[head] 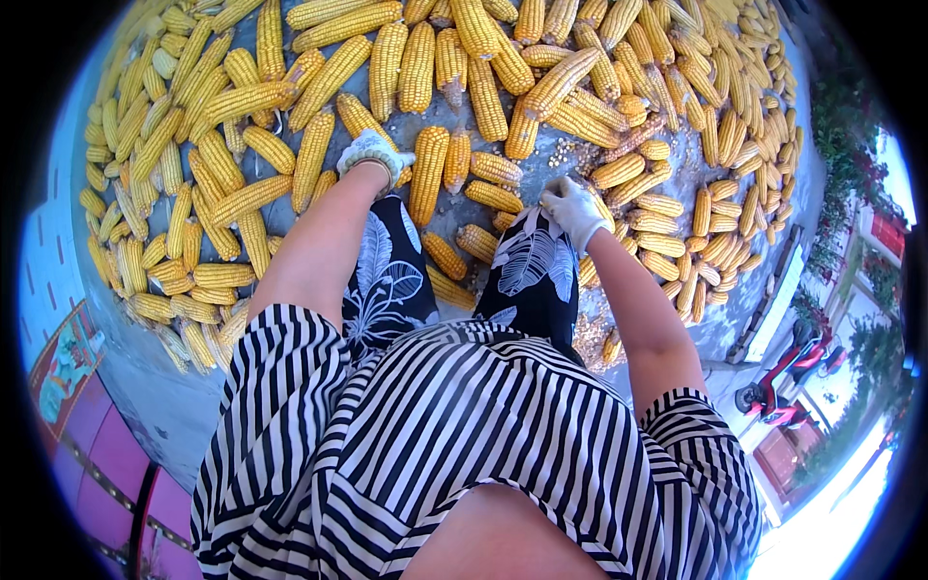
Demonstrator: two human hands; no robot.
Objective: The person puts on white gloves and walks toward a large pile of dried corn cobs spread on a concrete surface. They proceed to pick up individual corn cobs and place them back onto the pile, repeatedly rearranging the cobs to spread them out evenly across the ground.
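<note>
My left hand (373, 151), in a white patterned work glove, reaches down past my left knee. It lies over the near end of a yellow corn cob (357, 114); its fingers are largely hidden, so a grip on the cob cannot be made out. My right hand (576, 209), in a white glove, is at my right knee with its fingers curled against the dark leaf-print trousers (533, 254). No cob shows in it. Between my knees lie an upright-pointing cob (429, 174) and a shorter cob (493, 196).
Husked corn cobs (489, 98) cover the concrete ground (449, 123) ahead and to both sides, some stacked. Loose kernels (565, 152) lie beyond my right hand. A red motorcycle (783, 384) stands far right, and a painted wall panel (69, 370) is at left.
</note>
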